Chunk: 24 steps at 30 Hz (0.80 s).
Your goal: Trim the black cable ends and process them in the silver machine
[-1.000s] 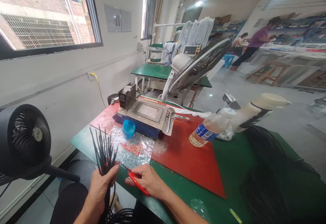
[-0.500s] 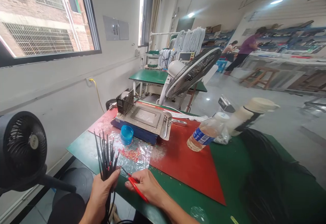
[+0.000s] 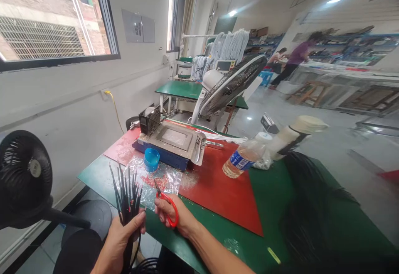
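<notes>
My left hand is closed round a bundle of thin black wires whose ends fan upward, some with red tips. My right hand grips small red-handled scissors, blades pointing up and left, close beside the wire ends. Both hands hover at the near edge of the green table. Just beyond them lies a clear plastic sheet strewn with small red bits.
A red mat carries a metal-topped blue machine, a blue cap and a lying water bottle. A heap of black wires fills the right. A black fan stands left. People work far off.
My right hand turned the scissors from lying flat and pointing left to standing upright. Both hands and the wire bundle sit slightly lower in view; the camera shifted a little.
</notes>
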Each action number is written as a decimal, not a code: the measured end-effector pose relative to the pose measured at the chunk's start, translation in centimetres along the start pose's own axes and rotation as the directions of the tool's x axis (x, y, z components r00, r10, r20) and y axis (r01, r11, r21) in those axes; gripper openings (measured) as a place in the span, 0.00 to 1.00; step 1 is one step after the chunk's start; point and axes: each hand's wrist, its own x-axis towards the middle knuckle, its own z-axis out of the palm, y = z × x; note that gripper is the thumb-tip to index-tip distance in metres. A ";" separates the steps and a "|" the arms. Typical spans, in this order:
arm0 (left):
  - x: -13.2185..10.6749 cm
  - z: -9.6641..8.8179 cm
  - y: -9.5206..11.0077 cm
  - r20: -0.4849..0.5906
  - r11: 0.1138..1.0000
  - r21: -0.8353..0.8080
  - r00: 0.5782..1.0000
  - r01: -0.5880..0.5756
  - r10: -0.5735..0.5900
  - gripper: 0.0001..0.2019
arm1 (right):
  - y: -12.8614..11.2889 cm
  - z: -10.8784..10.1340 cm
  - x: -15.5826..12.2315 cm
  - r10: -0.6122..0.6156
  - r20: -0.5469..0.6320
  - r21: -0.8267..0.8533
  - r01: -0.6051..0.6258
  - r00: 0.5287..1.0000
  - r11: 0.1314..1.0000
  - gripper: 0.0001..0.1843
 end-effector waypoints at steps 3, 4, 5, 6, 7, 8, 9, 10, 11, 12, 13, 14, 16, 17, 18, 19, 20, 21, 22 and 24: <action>-0.5 0.4 -0.3 0.073 0.997 0.066 0.997 0.032 -0.037 0.19 | 0.1 0.4 -0.1 0.024 0.041 0.062 -0.027 0.999 0.998 0.28; -0.6 0.5 -0.4 0.088 0.995 0.088 0.995 0.036 -0.044 0.19 | 0.2 0.4 -0.2 0.032 0.049 0.068 -0.036 0.998 0.997 0.28; -0.7 0.6 -0.4 0.097 0.994 0.104 0.994 0.034 -0.044 0.19 | 0.2 0.5 -0.3 0.039 0.056 0.070 -0.043 0.998 0.997 0.28; -0.8 0.6 -0.4 0.099 0.993 0.118 0.994 0.028 -0.040 0.19 | 0.2 0.6 -0.4 0.044 0.064 0.070 -0.048 0.997 0.996 0.27; -0.9 0.7 -0.3 0.094 0.992 0.127 0.995 0.020 -0.032 0.19 | 0.1 0.6 -0.4 0.046 0.074 0.068 -0.051 0.996 0.996 0.27; -0.9 0.7 -0.3 0.087 0.992 0.129 0.996 0.012 -0.024 0.19 | 0.1 0.7 -0.5 0.046 0.083 0.063 -0.052 0.995 0.997 0.27; -1.0 0.6 -0.2 0.078 0.992 0.128 0.997 0.007 -0.017 0.19 | 0.1 0.7 -0.5 0.047 0.088 0.060 -0.052 0.995 0.997 0.27; -1.1 0.6 -0.1 0.071 0.992 0.123 0.997 0.001 -0.009 0.19 | 0.0 0.7 -0.5 0.051 0.090 0.059 -0.056 0.995 0.997 0.27; -1.2 0.5 -0.1 0.066 0.993 0.115 0.998 -0.003 -0.004 0.19 | 0.0 0.6 -0.5 0.058 0.090 0.061 -0.064 0.994 0.996 0.27; -1.2 0.4 0.0 0.063 0.995 0.103 0.998 -0.004 -0.003 0.19 | 0.0 0.6 -0.5 0.067 0.090 0.064 -0.073 0.994 0.995 0.27; -1.2 0.3 0.1 0.062 0.996 0.088 0.998 0.000 -0.005 0.19 | 0.1 0.6 -0.4 0.076 0.091 0.067 -0.082 0.993 0.994 0.27; -1.2 0.2 0.1 0.066 0.997 0.074 0.998 0.010 -0.014 0.20 | 0.1 0.6 -0.4 0.082 0.096 0.072 -0.089 0.992 0.993 0.26; -1.2 0.0 0.2 0.076 0.998 0.043 0.996 0.038 -0.041 0.19 | 0.3 0.7 -0.3 0.083 0.118 0.082 -0.093 0.990 0.992 0.25; -1.2 0.0 0.2 0.083 0.998 0.029 0.995 0.051 -0.053 0.19 | 0.4 0.7 -0.3 0.075 0.135 0.088 -0.087 0.988 0.992 0.25; -1.1 0.0 0.2 0.089 0.998 0.017 0.994 0.059 -0.060 0.18 | 0.4 0.7 -0.3 0.065 0.151 0.093 -0.080 0.986 0.992 0.25; -1.1 0.0 0.2 0.094 0.998 0.004 0.993 0.064 -0.064 0.18 | 0.5 0.6 -0.3 0.058 0.160 0.098 -0.074 0.985 0.992 0.25; -1.0 0.0 0.1 0.097 0.998 -0.007 0.993 0.067 -0.066 0.17 | 0.5 0.6 -0.3 0.055 0.160 0.106 -0.073 0.986 0.992 0.25; -1.0 0.1 0.0 0.102 0.998 -0.008 0.993 0.067 -0.066 0.17 | 0.4 0.6 -0.4 0.057 0.151 0.117 -0.075 0.987 0.990 0.25; -1.0 0.1 -0.2 0.110 0.998 0.000 0.992 0.068 -0.068 0.17 | 0.4 0.5 -0.4 0.061 0.140 0.131 -0.079 0.988 0.988 0.26; -1.0 0.2 -0.5 0.123 0.997 0.029 0.990 0.066 -0.069 0.17 | 0.4 0.4 -0.4 0.069 0.124 0.161 -0.088 0.990 0.983 0.27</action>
